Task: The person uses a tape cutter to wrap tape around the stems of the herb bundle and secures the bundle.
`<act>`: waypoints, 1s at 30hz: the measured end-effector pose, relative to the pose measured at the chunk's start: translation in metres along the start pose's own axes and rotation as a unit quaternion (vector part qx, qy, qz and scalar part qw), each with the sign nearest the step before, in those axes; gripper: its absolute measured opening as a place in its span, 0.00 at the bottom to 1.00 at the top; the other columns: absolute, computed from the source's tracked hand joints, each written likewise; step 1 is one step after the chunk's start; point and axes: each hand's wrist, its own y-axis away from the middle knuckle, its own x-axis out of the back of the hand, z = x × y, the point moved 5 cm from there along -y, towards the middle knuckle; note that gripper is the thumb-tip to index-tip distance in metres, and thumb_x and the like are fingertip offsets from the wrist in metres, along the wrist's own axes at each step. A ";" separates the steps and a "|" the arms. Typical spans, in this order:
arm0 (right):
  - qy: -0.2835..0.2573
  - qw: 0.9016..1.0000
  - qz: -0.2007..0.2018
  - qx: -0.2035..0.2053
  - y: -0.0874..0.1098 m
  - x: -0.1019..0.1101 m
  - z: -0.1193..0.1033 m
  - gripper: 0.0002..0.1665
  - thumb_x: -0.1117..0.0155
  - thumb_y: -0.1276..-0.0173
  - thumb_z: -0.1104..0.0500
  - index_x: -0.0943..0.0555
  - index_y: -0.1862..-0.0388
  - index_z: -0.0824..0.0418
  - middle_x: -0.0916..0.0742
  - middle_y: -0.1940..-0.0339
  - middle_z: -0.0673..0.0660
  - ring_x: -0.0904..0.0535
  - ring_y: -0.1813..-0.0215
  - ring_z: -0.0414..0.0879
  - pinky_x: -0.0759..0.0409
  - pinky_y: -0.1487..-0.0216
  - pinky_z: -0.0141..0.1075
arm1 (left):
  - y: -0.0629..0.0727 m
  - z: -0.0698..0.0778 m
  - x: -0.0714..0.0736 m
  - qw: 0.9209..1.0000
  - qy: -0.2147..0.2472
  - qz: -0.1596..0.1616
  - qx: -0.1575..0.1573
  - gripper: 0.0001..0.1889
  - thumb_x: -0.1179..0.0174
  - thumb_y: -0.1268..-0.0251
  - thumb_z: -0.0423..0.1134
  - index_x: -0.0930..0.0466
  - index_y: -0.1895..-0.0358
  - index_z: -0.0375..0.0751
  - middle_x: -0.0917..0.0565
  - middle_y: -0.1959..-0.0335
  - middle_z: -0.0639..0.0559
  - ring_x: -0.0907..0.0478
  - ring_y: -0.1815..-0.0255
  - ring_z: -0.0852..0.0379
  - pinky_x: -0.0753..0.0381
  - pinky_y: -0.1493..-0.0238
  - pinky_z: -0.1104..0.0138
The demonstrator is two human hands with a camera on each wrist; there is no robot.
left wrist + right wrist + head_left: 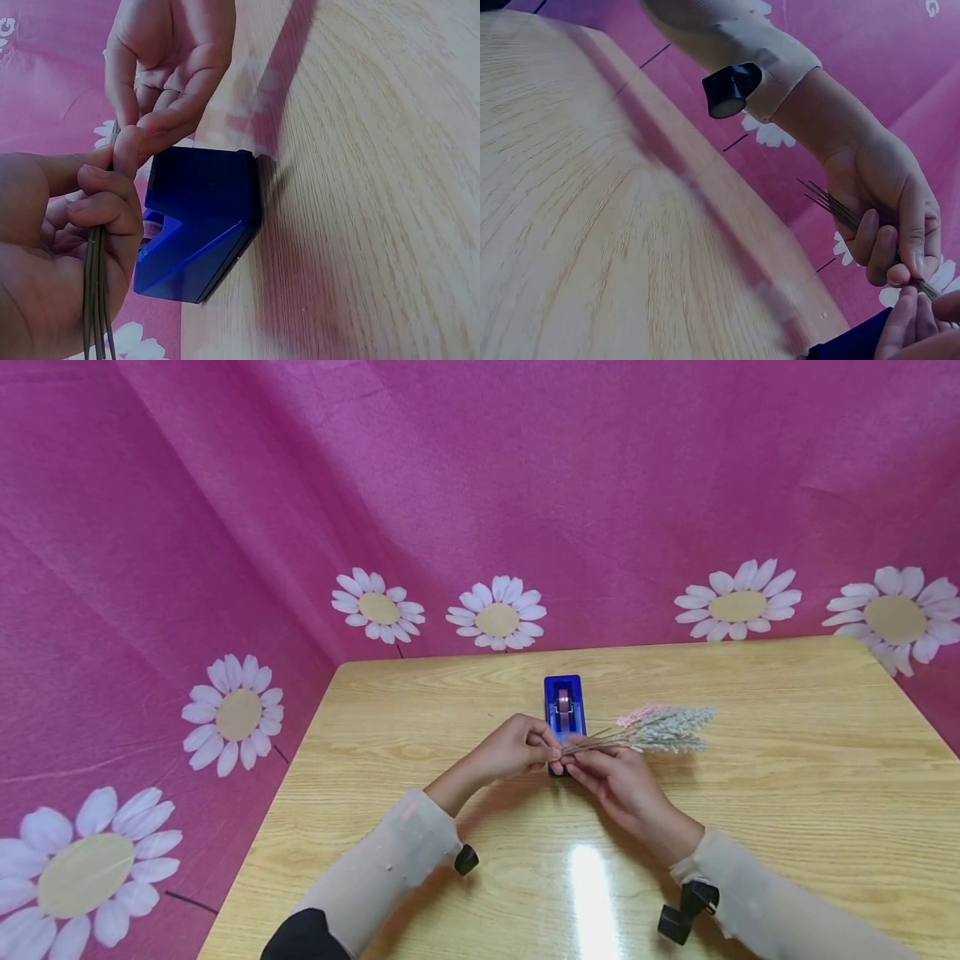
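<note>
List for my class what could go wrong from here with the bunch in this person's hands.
1. The thin stems might slip or splay if the left hand or right hand loosens, since fingers alone hold them together.
2. The fluffy heads stick out past the right hand and could get bent if they brush something.
3. The tape dispenser stands close to both hands, so a knock might shift it.

White glare (pixel 594 902) on the table (pixel 810 793) — wrist views dimmer.
</note>
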 end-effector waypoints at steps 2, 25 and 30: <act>-0.001 1.000 -0.006 0.001 -0.001 -0.001 -0.001 0.15 0.46 0.23 0.73 0.17 0.44 0.66 0.10 0.55 0.55 0.12 0.52 0.44 0.17 0.43 0.32 | 0.000 0.000 0.001 1.000 -0.003 0.001 -0.003 0.05 0.41 0.26 0.26 0.17 0.61 0.28 0.12 0.72 0.44 0.33 0.82 0.61 0.37 0.81 0.71; -0.053 0.998 0.028 -0.032 0.000 -0.001 -0.001 0.12 0.43 0.21 0.68 0.13 0.56 0.59 0.11 0.57 0.54 0.14 0.51 0.43 0.20 0.38 0.33 | 0.000 0.000 0.003 0.998 -0.063 0.021 -0.012 0.04 0.39 0.27 0.27 0.16 0.60 0.33 0.11 0.69 0.47 0.18 0.60 0.29 0.21 0.68 0.64; -0.086 0.995 0.029 -0.039 0.002 0.000 -0.002 0.10 0.41 0.21 0.66 0.12 0.57 0.60 0.10 0.55 0.54 0.13 0.49 0.45 0.21 0.35 0.35 | 0.000 0.003 0.005 0.997 -0.067 0.035 -0.020 0.04 0.37 0.29 0.27 0.15 0.63 0.35 0.10 0.69 0.46 0.16 0.59 0.29 0.17 0.59 0.45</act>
